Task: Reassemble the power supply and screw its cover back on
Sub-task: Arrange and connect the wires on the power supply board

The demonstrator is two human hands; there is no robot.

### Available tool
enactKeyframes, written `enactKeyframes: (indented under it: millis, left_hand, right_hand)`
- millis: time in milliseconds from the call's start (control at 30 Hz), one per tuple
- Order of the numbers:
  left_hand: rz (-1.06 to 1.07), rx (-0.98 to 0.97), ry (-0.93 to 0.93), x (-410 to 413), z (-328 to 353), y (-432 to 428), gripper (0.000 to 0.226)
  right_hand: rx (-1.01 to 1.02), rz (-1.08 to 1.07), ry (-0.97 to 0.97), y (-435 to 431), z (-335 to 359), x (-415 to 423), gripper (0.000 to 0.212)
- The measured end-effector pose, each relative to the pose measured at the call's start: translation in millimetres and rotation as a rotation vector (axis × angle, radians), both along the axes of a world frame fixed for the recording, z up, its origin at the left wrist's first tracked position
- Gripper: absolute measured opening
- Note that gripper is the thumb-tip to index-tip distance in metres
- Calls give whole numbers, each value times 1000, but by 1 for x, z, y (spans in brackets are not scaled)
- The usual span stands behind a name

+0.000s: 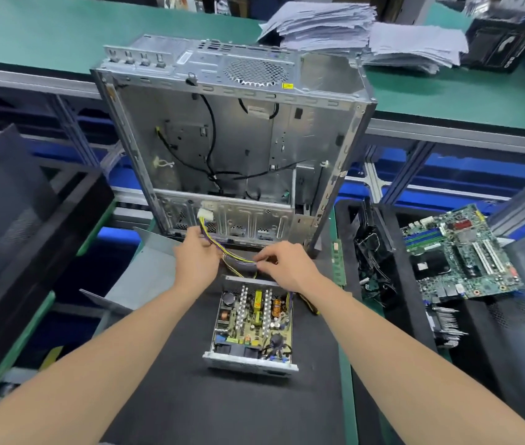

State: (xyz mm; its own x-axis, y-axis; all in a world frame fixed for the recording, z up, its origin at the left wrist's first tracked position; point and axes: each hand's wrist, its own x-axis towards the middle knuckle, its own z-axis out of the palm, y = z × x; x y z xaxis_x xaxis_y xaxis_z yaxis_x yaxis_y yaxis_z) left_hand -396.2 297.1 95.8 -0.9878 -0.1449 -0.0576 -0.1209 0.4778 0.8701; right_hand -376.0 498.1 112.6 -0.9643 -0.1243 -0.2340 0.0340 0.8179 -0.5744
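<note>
Head view: computer case (232,139) behind power supply (251,322)

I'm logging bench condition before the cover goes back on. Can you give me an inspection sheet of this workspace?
Surface: black mat under the power supply.
Job's things: power supply open, board exposed; grey metal sheet to its left, possibly the cover; no screws or screwdriver seen.
Clutter: motherboard and memory stick to the right.
Hands: left hand and right hand both hold the wire bundle.
Cables: wire bundle ends in a white connector.
Surroundings: open computer case behind; paper stacks on the far bench.
</note>
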Motion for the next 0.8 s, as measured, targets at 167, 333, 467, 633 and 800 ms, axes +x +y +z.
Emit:
enactKeyframes:
  millis: [167, 333, 467, 633, 800]
  left_hand:
    - [-136, -251, -151, 5, -5, 5, 28]
    - [-381, -419, -4, 9, -4, 10, 16]
    - [-767, -405, 112, 8, 1, 13, 33]
    - [-885, -429, 137, 3, 7, 19, 38]
    - [-986, -441, 135, 8, 7, 32, 35]
  right_hand:
    - [-48, -205, 3, 4, -11, -5, 4]
    - [-48, -259, -74, 4, -11, -11, 9]
    - [-129, -291, -76, 15, -2, -9, 24]
    - [-283, -388, -304, 40, 18, 1, 23]
    - [-152, -309, -437, 37, 28, 16, 32]
